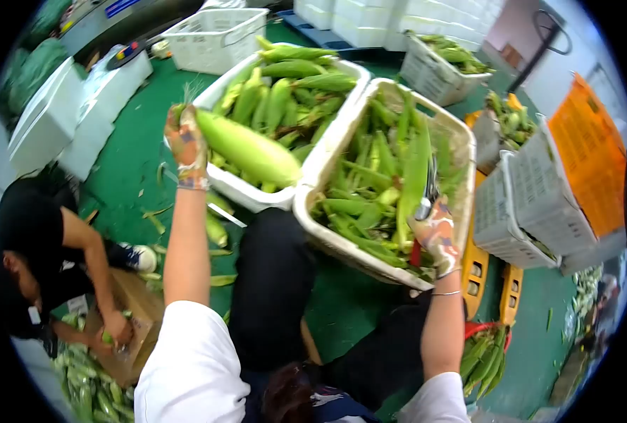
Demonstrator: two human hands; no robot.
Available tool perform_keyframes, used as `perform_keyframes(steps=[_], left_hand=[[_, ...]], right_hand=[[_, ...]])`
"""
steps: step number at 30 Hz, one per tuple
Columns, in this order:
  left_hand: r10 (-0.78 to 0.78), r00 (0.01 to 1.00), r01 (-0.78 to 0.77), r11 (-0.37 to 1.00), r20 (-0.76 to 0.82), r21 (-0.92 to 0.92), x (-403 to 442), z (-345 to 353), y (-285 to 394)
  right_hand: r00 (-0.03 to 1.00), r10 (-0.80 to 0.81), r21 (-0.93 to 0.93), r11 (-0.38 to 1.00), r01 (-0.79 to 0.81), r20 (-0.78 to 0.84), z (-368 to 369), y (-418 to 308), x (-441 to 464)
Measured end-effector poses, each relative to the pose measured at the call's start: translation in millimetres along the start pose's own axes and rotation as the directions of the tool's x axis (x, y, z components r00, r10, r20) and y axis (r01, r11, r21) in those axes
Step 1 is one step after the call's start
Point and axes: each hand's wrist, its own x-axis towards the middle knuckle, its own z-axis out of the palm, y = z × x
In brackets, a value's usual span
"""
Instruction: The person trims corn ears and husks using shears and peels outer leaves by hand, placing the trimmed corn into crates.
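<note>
My left hand (187,146), in a patterned glove, is closed around the silk end of a large ear of corn (250,148) in its pale green husk. The ear slants down to the right above a white crate (218,185) full of unhusked corn. My right hand (437,236), in a matching glove, grips what look like pruning shears (430,190), with metal jaws pointing up and a bit of red at the handle. It is over the right side of a second, dirtier crate (306,211) holding loose husk leaves (370,183). A long leaf (417,169) stands beside the shears.
At lower left a co-worker (32,233) bends over a cardboard box (134,317) near a pile of green produce (88,388). More crates (440,81) and white foam boxes (363,21) stand behind. To the right are a yellow pallet jack (475,275) and stacked grey crates (546,190).
</note>
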Motion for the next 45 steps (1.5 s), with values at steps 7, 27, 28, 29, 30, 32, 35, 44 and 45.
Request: perform_keyframes(steps=[7, 27, 28, 29, 30, 32, 35, 44, 45], left_hand=[[-0.321, 0.945, 0.065, 0.355, 0.057, 0.933, -69, -306, -108], [-0.728, 0.459, -0.304, 0.411, 0.51, 0.86, -35, 127, -326], [-0.736, 0.477, -0.314, 0.368, 0.481, 0.875, -48, 131, -346], [-0.714, 0.52, -0.27, 0.384, 0.47, 0.883, -54, 129, -348], [-0.635, 0.536, -0.219, 0.531, 0.556, 0.818, -58, 120, -348], [-0.733, 0.519, 0.072, 0.55, 0.44, 0.832, -37, 125, -282], [-0.849, 0.353, 0.418, 0.519, 0.393, 0.746, 0, 94, -201], [-0.379, 0.253, 0.007, 0.921, 0.89, 0.39, 25, 59, 126], [-0.332, 0.145, 0.007, 0.942, 0.932, 0.334, 14, 74, 141]], right_hand=[[0.965, 0.099, -0.029, 0.995, -0.095, 0.244, 37, -27, -22], [0.927, 0.155, -0.232, 0.97, -0.076, 0.341, 39, -21, -11], [0.942, 0.157, -0.194, 0.976, -0.101, 0.298, 32, -22, -15], [0.944, 0.176, -0.191, 0.973, -0.125, 0.278, 25, -18, -17], [0.948, 0.098, -0.143, 0.988, -0.056, 0.304, 17, -14, -15], [0.96, 0.086, -0.13, 0.99, -0.053, 0.266, 3, -11, -22], [0.96, 0.073, -0.064, 0.996, -0.058, 0.272, -14, -8, -20], [0.92, -0.372, 0.402, 0.828, 0.391, -0.127, -42, -79, 31], [0.932, -0.332, 0.41, 0.838, 0.362, -0.144, -37, -87, 33]])
